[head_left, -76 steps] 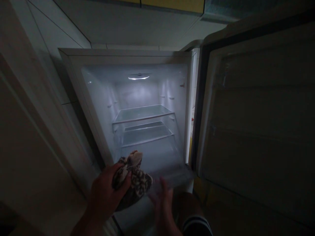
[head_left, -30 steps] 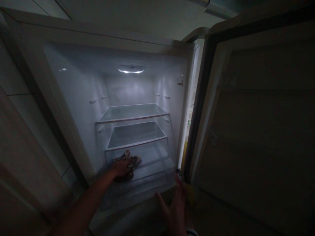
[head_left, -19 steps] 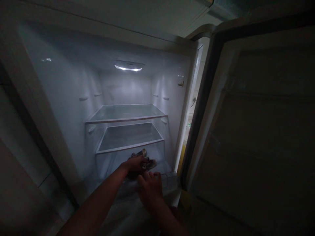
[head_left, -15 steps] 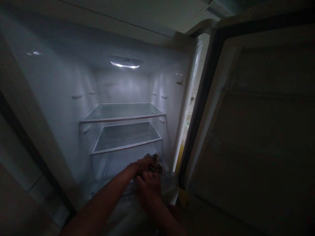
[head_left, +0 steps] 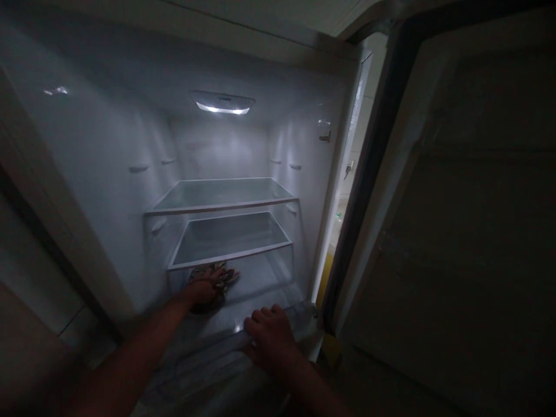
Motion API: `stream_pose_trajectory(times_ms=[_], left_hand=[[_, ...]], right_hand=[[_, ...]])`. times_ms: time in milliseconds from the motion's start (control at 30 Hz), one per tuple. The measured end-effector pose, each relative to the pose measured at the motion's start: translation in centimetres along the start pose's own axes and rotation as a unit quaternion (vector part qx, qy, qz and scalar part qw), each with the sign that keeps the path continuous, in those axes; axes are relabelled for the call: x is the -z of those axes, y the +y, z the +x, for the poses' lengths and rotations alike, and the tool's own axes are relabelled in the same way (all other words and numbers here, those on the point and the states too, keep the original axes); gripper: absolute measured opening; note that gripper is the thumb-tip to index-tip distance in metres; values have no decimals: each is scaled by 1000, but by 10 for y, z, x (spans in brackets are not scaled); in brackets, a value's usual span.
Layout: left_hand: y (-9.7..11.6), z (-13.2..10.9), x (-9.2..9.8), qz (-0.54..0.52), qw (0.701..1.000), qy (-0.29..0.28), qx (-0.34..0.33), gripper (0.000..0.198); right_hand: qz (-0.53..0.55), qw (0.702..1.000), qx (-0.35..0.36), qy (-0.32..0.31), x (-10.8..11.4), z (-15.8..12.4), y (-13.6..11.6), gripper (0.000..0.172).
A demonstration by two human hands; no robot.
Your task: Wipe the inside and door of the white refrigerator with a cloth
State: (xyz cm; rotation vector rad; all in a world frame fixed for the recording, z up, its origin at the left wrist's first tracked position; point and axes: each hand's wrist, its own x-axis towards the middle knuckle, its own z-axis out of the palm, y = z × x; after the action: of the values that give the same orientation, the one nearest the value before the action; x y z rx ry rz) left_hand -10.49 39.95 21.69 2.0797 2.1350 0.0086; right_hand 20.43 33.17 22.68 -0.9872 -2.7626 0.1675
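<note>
My left hand [head_left: 203, 291] reaches into the bottom of an open fridge, beneath the glass shelves. It is closed on a crumpled, patterned cloth [head_left: 229, 277], which it presses near the left side of the bottom compartment. The cloth is dark with light patches; part of it lies hidden under my fingers. Farther right, my right hand [head_left: 270, 333] curls its fingers over the clear front edge of a see-through drawer [head_left: 299, 315]. Dim light hides my right thumb and the lower part of the drawer.
Two glass shelves sit above my left hand, an upper shelf [head_left: 226, 194] and a lower shelf [head_left: 230, 240]. A lamp [head_left: 223, 109] glows in the fridge ceiling. The fridge door [head_left: 469, 231] stands swung out on the right. Something yellow [head_left: 331, 350] shows below the hinge side.
My left hand has carried the cloth from the right side of the compartment over to the left. My right hand stays at the drawer's front edge. The view has shifted slightly.
</note>
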Motion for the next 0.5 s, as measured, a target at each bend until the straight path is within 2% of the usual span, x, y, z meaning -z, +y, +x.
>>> stream_pose_trajectory(times_ms=[100,167,333,500], left_hand=[[18,21,-3,21,999,7,36,70],[32,37,-1,25,999,0,26,68],[71,78,7,-3,998,-22,-56,64],[128,109,-1,-66,987,-38,-144,58]], right_hand=[[-7,1000,25,-17,6,8,0,50],[-10,999,22,-23,10,14,-3,47],[-11,999,-10,-34,12,29,-13,37],[-10,999,-11,-46,6,35,-14,36]])
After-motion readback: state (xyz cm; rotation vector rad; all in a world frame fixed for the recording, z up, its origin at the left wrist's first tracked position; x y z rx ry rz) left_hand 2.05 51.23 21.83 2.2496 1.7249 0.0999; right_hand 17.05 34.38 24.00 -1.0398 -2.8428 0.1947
